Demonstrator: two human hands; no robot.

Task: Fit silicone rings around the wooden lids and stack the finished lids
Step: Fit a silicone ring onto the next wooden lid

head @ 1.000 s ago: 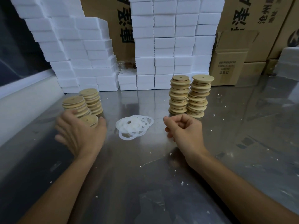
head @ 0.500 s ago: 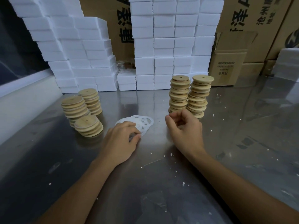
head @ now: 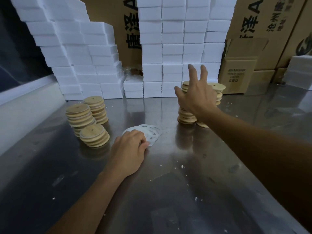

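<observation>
1. At the far left, white foam blocks (head: 76, 53) are piled in stepped rows against the back, at the far edge of the steel table (head: 168, 191).
2. In front of them stand three stacks of ringed lids (head: 87, 119) — two taller ones behind, touching or nearly so, and a shorter stack nearest the person, its top lid showing a small centre hole.
3. The left hand (head: 129, 152) rests on the table just right of the short stack, fingers curled, its fingertips pinching the near edge of the silicone rings (head: 149, 132), a loose overlapping pile of translucent white hoops lying flat near the table's middle.
4. Behind the rings a second wall of foam blocks rises, with printed cardboard cartons (head: 270, 22) behind and to its right.
5. The right hand (head: 195, 97) is raised in front of the two stacks of bare wooden lids (head: 185, 115), fingers spread and straight, holding nothing — whether it touches the stacks cannot be told.
6. At the right, a small brown box (head: 238, 70) sits at the back of the table beside those stacks.
</observation>
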